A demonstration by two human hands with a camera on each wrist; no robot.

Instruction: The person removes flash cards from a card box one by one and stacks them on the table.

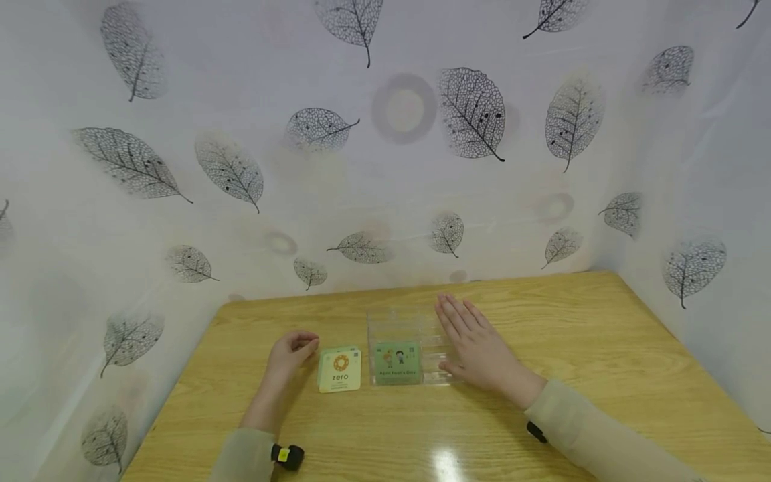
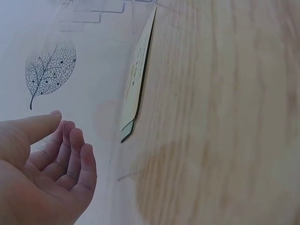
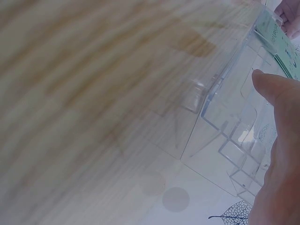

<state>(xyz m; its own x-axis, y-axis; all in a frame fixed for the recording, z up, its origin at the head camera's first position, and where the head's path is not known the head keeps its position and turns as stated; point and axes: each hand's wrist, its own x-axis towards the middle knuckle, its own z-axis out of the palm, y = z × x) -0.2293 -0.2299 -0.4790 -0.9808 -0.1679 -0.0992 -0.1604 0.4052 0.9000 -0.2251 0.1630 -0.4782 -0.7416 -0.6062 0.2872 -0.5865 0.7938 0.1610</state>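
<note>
A clear plastic compartment box (image 1: 391,326) sits on the table. In its front left compartment lies a stack of green cards (image 1: 397,358), the top one reading "April Fool's Day". My right hand (image 1: 478,348) rests along the box's right side with fingers straight, thumb toward the cards; the right wrist view shows the thumb over the clear plastic. Left of the box, a small pile of cards (image 1: 340,375) lies on the wood, a yellow "zero" card on top and a green edge beneath. Beside this pile my left hand (image 1: 290,351) hovers with loosely bent fingers; its palm (image 2: 51,187) holds nothing.
The wooden table (image 1: 542,335) reaches back to a pale leaf-printed curtain (image 1: 397,187), which also hangs at both sides. A black wrist device (image 1: 288,456) is strapped on the left sleeve.
</note>
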